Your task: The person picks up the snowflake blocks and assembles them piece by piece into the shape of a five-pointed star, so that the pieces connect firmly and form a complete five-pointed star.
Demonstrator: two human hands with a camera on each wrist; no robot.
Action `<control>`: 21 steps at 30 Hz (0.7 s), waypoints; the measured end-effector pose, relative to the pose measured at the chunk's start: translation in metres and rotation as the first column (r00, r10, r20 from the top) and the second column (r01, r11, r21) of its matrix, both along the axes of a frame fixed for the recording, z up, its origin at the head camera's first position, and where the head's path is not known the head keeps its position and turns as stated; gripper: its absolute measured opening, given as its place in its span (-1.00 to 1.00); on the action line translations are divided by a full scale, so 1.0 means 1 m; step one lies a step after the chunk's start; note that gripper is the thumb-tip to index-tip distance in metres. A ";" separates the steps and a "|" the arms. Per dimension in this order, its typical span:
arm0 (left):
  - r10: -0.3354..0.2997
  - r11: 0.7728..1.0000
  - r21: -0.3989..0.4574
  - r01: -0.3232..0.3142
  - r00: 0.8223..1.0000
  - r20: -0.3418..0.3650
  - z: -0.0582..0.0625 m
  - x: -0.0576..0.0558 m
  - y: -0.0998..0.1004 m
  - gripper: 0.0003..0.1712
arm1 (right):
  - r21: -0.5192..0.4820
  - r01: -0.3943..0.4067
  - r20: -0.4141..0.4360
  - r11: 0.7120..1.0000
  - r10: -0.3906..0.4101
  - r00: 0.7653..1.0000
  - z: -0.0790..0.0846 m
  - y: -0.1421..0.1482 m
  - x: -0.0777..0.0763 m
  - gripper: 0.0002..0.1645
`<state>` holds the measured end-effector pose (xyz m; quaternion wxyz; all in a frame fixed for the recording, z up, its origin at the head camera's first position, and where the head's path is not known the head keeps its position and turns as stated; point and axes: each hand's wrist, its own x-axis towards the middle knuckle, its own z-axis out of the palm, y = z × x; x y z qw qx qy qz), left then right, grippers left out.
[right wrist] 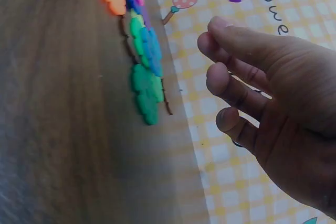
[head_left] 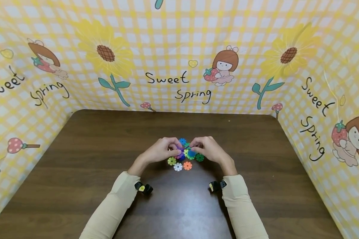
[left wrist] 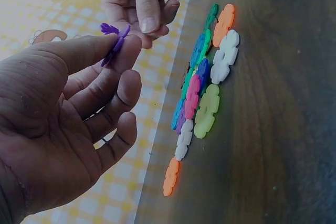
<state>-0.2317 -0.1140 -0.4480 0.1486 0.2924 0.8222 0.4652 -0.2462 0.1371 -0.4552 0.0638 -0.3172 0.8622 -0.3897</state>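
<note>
In left wrist view, the left hand (left wrist: 68, 116) pinches a purple piece (left wrist: 116, 46) at one o'clock; the right hand (right wrist: 289, 98) curves loosely.

Notched discs (head_left: 186, 153) obstruct the tabletop (head_left: 182, 189) midway, with passage beyond them.

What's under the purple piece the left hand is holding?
Colourful flower pieces lie on the table below the purple piece. From above, the left hand and that piece hide some of them, so I can't tell which are directly underneath.
</note>
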 end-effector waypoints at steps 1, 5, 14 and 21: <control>0.001 1.000 -0.008 -0.001 1.000 -0.011 0.000 0.000 -0.001 -0.81 | 0.007 -0.001 0.002 1.000 0.001 1.000 -0.001 0.000 0.000 -0.88; 0.008 1.000 -0.029 -0.009 0.999 -0.035 -0.001 -0.001 -0.003 -0.84 | 0.067 0.002 0.011 0.998 -0.003 1.000 -0.007 -0.002 -0.001 -0.80; 0.024 0.999 -0.037 -0.026 0.999 -0.044 -0.002 -0.001 -0.003 -0.83 | 0.219 0.022 0.021 0.975 -0.028 0.999 -0.018 -0.004 -0.002 -0.60; 0.045 0.998 -0.037 -0.047 0.999 -0.030 0.001 0.000 -0.004 -0.82 | 0.243 0.036 0.023 0.969 -0.043 0.999 -0.018 -0.004 -0.003 -0.68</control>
